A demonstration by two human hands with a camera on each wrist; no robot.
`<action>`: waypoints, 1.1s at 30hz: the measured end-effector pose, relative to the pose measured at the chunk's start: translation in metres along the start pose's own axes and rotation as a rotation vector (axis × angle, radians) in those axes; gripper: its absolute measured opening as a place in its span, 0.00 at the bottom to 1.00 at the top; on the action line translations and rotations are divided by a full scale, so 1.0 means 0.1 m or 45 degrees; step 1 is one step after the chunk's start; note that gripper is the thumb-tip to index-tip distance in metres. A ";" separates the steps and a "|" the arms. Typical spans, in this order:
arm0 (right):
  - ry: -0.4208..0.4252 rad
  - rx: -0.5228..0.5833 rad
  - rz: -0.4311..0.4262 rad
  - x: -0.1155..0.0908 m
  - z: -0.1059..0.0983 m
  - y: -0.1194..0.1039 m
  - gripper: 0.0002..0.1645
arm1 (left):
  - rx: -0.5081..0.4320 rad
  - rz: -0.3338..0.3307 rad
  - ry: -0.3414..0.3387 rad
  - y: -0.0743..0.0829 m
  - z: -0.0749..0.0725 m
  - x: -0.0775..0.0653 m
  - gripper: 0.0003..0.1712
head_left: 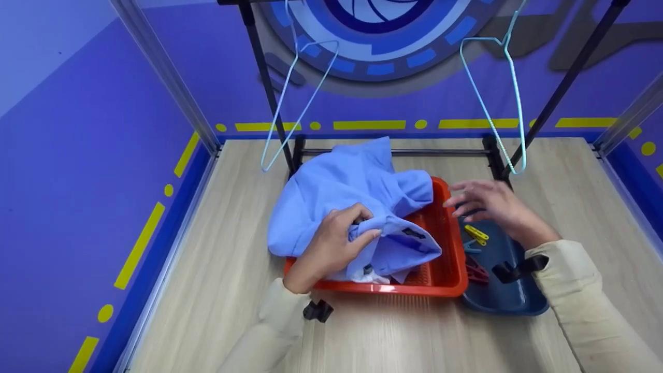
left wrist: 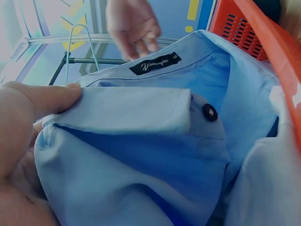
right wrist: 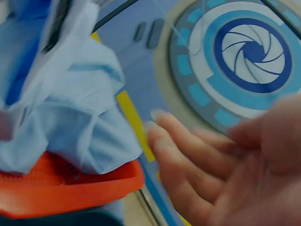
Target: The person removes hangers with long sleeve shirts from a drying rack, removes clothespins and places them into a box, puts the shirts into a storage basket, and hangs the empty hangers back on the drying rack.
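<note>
A light blue shirt (head_left: 331,181) lies bunched over a red basket (head_left: 455,248), spilling past its left side. My left hand (head_left: 331,243) pinches the shirt at its collar, thumb on top of the cloth. In the left wrist view the collar (left wrist: 136,110) shows a dark button and a black label (left wrist: 155,63) inside the neck. My right hand (head_left: 492,207) is in the air to the right of the shirt, over the basket's right side and a dark blue tray (head_left: 502,305). Its fingers are loosely bent with nothing between them.
Yellow, light blue and red clothes pegs (head_left: 476,233) lie in the tray. Two light blue hangers, a left hanger (head_left: 279,109) and a right hanger (head_left: 519,103), hang from a black rack (head_left: 267,77) behind the basket. Purple panels (head_left: 77,155) wall the table's left and back.
</note>
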State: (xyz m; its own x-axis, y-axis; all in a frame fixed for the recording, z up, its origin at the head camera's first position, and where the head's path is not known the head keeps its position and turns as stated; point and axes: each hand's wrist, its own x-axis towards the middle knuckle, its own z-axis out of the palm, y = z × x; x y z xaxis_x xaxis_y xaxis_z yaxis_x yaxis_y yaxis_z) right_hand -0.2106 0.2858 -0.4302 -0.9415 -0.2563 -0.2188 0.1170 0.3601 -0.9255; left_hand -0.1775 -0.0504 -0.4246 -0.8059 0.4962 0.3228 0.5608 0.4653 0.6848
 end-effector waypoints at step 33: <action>-0.082 -0.443 -0.287 -0.06 0.80 0.11 0.16 | 0.035 0.217 0.335 0.14 -0.29 0.21 0.08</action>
State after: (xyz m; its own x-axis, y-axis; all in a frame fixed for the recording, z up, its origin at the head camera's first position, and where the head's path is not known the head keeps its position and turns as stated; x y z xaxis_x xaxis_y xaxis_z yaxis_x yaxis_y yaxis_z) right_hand -0.1783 0.2193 -0.4636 -0.9084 -0.4148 -0.0518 -0.2139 0.5675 -0.7951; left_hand -0.1917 -0.0549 -0.3891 -0.7194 0.3637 0.5918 0.6940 0.4136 0.5894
